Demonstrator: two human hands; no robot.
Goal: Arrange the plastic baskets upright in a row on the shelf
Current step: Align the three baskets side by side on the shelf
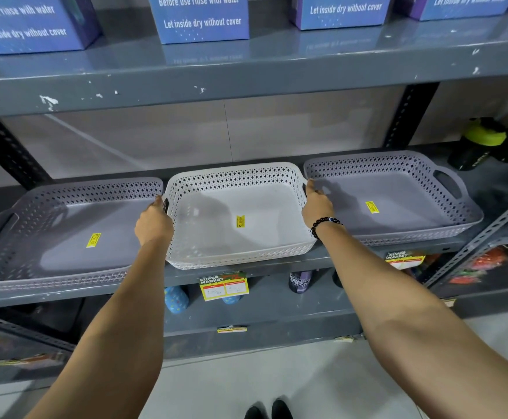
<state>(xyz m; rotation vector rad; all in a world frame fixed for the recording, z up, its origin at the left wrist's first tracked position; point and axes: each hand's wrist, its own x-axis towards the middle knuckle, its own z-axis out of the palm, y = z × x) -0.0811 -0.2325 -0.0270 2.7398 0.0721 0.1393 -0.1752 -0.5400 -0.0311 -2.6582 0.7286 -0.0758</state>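
Observation:
Three shallow perforated plastic baskets lie flat in a row on the grey shelf (322,258). The white basket (240,246) is in the middle, with a yellow price sticker on its floor. My left hand (153,225) grips its left handle and my right hand (317,207), with a dark bead bracelet at the wrist, grips its right handle. A grey basket (65,231) sits to the left and another grey basket (398,195) to the right, both touching or nearly touching the white one.
Blue printed boxes (200,18) stand on the shelf above. Dark bottles with green lids (485,143) stand at the far right of the basket shelf. Bottles (299,281) and a yellow price tag (224,287) sit below. Black slotted uprights (407,116) frame the bay.

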